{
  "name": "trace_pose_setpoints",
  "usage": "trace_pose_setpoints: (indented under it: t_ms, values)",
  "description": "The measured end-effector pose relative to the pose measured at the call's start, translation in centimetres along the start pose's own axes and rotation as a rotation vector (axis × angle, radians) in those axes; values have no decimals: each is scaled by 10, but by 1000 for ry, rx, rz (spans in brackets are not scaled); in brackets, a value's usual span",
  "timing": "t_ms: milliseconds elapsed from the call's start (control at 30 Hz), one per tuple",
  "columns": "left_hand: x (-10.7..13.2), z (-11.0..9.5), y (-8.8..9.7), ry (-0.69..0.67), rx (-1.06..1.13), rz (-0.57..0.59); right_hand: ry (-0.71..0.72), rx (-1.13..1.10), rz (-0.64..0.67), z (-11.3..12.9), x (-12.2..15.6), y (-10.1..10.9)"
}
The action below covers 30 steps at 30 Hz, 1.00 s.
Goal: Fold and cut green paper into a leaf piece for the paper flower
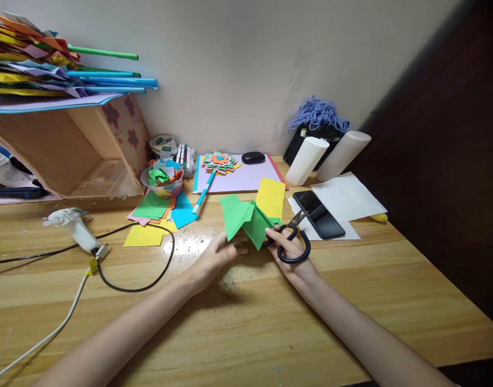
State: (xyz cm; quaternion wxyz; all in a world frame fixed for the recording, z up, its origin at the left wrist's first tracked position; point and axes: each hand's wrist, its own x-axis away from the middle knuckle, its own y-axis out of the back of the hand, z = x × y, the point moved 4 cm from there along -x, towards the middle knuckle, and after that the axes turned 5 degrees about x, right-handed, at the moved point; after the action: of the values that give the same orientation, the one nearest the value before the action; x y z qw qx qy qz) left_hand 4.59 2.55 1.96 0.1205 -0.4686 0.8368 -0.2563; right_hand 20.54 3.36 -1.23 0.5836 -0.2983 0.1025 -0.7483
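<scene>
A folded sheet of green paper (239,216), creased with its flaps spread, is held above the table between both hands. My left hand (219,257) is at its lower left edge, with curled fingers partly hidden behind the paper. My right hand (287,248) pinches the paper's right side between thumb and fingers. That same hand also holds scissors with black handles (295,257), whose blades point away to the upper right. Behind the green sheet lies a yellow paper (272,196).
A black phone (319,214) rests on white paper (349,196) at right. Coloured squares (144,235) and a bowl of scraps (168,188) are left. A paper flower (219,159) lies on a lilac board (246,183). A glue gun (75,228) with looping cables occupies the left side.
</scene>
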Motion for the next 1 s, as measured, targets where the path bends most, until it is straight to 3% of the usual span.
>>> trace_pose_setpoints:
  t_ms: [100,333,500,667,733,833,1000]
  values:
    - [6,6,-9,-56,-67,8,-25,26,37,-4,6,-6]
    - [13,3,-1,-96,-59,-449,-45,248,299,-21,28,-24]
    - [12,1,4,-130,-108,-528,51,379,361,-24,28,-27]
    - [10,-18,12,-238,-198,-617,78,459,365,-17,21,-21]
    - [10,-27,17,-271,-218,-660,49,447,447,-11,23,-21]
    - [10,-40,25,-324,-234,-728,-141,398,679,-9,33,-23]
    - [11,-54,38,-389,-259,-827,-309,466,972,-19,52,-20]
